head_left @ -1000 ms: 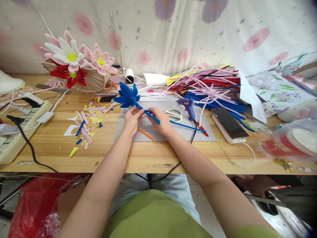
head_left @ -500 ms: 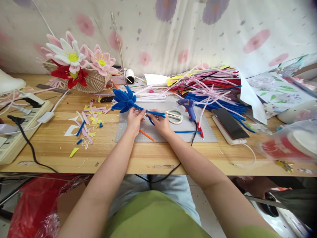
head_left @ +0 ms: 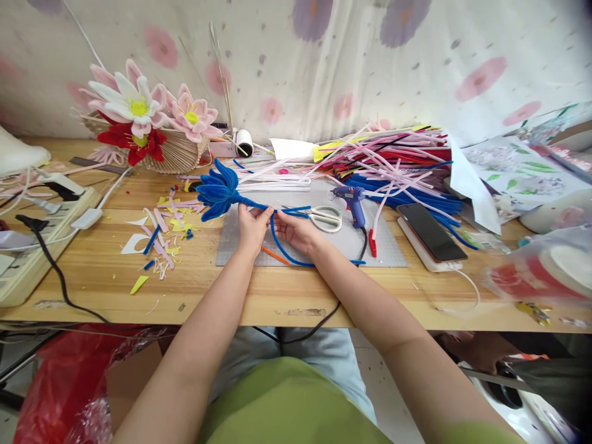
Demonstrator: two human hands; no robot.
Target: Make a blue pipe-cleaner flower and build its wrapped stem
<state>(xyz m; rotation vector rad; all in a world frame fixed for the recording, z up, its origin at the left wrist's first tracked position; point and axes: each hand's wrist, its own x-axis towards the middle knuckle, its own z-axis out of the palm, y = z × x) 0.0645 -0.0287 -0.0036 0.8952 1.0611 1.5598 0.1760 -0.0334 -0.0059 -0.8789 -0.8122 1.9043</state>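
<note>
A blue pipe-cleaner flower (head_left: 217,192) lies on its side in the air above the mat, its head to the left. My left hand (head_left: 253,229) is closed in a pinch on its wrapped blue stem. My right hand (head_left: 296,232) is closed at the stem's right part, fingertips on a long blue pipe cleaner (head_left: 283,251). That strand loops down from the stem and passes beneath my right wrist, its end showing to the right. Loose stem ends stick out rightward over scissors (head_left: 326,218). An orange strip (head_left: 274,255) lies below my hands.
A grey cutting mat (head_left: 383,246) bears a blue glue gun (head_left: 352,202). Pipe-cleaner bundles (head_left: 402,185) lie behind it, a phone (head_left: 431,232) to the right. Scraps (head_left: 160,237) and a power strip (head_left: 55,240) are left. Finished flowers (head_left: 139,111) stand behind. Someone's hand (head_left: 476,357) shows lower right.
The flower has turned and shifted left, its head tilting away. The long blue pipe cleaner now bows into a wide loop under my right hand, which has opened a little lower.
</note>
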